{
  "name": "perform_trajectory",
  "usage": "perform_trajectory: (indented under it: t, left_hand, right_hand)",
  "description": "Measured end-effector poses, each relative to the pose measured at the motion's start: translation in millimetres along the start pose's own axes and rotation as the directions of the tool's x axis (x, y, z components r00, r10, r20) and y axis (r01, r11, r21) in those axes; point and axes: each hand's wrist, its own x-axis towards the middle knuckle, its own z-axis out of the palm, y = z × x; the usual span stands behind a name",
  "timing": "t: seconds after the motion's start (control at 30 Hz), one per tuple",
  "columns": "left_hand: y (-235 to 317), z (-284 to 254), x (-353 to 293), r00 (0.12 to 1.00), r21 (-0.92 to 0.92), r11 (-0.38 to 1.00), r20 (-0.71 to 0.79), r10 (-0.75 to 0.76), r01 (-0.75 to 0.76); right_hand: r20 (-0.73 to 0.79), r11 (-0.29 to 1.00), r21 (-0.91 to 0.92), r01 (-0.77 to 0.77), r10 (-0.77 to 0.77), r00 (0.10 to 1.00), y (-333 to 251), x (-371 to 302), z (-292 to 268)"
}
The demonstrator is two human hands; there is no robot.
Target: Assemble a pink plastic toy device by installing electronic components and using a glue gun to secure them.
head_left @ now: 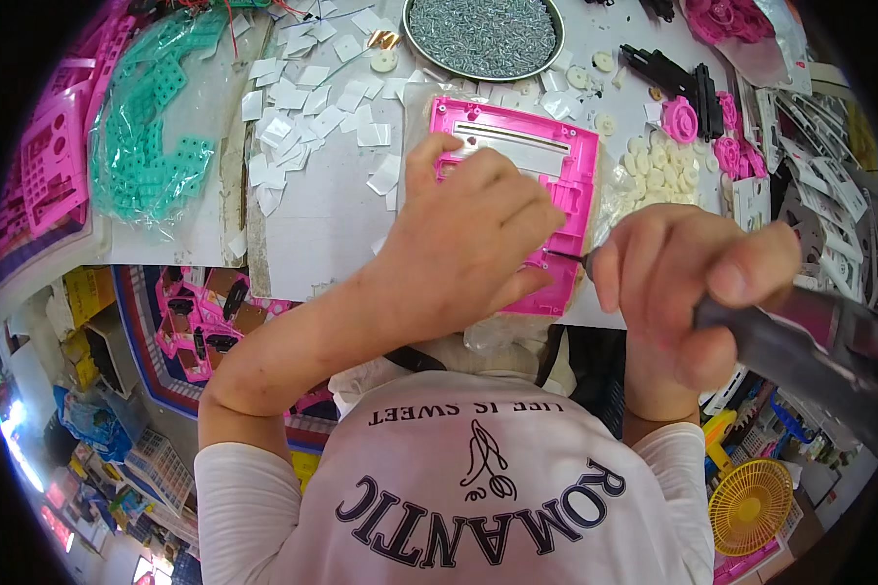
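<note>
On the table in front of me lies a pink rectangular plastic housing (580, 200), with a white panel and long slots at its far end. My left hand (483, 224) is curled over the housing's left and middle part, gripping it; the palm hides much of the inside. To the right, my right hand (678, 283) is wrapped round a dark power screwdriver (800, 356). Its thin bit points left, with the tip over the housing's right near part, close to my left hand. Whether the tip touches a screw I cannot make out.
A round metal tray (483, 44) of small screws stands beyond the housing. White square pieces (312, 112) lie scattered leftward, near bagged green plastic parts (156, 146). Cream-coloured small parts (658, 171) and black parts (673, 88) sit rightward. Pink mouldings (54, 146) pile up far left.
</note>
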Motion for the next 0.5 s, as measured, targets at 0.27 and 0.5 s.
perform_trajectory:
  t: [0.27,0.5]
  left_hand:
    - [-12,9,-2,0.997,0.074,0.997,0.078,-0.006,0.000]
    - [-14,11,-2,0.992,0.141,0.988,0.112,0.050,-0.065]
  right_hand:
    - [-0.142,0.999,-0.030,0.025,-0.029,0.989,36,-16,8]
    - [-0.003,0.971,-0.235,0.039,-0.041,0.999,43,-14,5]
